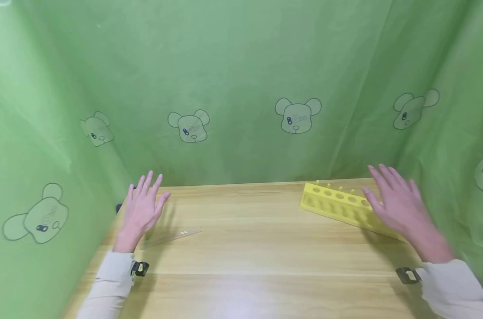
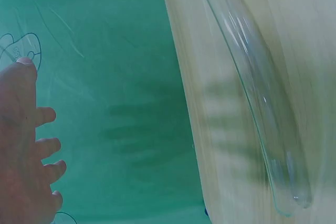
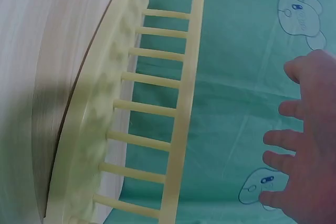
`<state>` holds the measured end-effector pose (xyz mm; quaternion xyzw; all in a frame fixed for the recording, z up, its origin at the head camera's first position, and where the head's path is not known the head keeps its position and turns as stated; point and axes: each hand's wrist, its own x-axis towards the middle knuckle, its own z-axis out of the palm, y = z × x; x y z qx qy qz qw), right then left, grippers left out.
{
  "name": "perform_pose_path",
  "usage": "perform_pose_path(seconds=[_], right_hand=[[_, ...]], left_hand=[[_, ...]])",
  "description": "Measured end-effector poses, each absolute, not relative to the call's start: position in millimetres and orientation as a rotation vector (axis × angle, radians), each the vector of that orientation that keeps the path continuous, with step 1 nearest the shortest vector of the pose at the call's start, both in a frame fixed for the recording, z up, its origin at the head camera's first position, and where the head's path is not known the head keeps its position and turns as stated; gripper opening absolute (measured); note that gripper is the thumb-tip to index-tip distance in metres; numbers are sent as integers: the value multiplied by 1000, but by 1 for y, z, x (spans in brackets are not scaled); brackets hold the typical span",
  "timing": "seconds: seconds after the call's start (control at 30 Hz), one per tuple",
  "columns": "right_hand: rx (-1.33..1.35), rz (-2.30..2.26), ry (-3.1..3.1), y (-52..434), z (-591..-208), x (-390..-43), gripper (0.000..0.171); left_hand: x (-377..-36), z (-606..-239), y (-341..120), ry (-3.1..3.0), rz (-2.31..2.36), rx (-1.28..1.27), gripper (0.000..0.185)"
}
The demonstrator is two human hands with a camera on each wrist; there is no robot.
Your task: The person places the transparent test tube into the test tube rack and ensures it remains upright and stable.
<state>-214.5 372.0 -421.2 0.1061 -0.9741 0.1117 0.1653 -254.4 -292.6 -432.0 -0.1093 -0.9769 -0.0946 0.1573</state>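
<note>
My left hand (image 1: 141, 212) hovers over the table's left side with its fingers spread and nothing in them. Below and to the right of it a clear glass tube (image 1: 188, 232) lies slanted on the wood. In the left wrist view this tube (image 2: 257, 77) shows a rounded end at the bottom. On the other side, my right hand (image 1: 401, 206) is held above a yellow test tube rack (image 1: 339, 215), fingers extended, covering part of its right half. The right wrist view shows a row of thin pegs along the rack (image 3: 79, 129), with the hand (image 3: 320, 150) apart from it.
Green curtain (image 1: 241, 155) with printed bear heads encloses the wooden table (image 1: 241, 252) at the back and both sides. A small dark object (image 1: 119, 207) sits at the table's left edge, partly behind the left hand. Each wrist wears a small black camera.
</note>
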Motion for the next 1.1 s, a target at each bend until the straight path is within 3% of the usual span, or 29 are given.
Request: perform_pose_path(seconds=[0.47, 1.1], right_hand=[[323, 468, -2666, 390, -424, -188, 65], [269, 629, -2660, 407, -442, -177, 69]], left_hand=[[-253, -443, -276, -2755, -334, -328, 68], [-253, -442, -257, -2729, -434, -345, 67]])
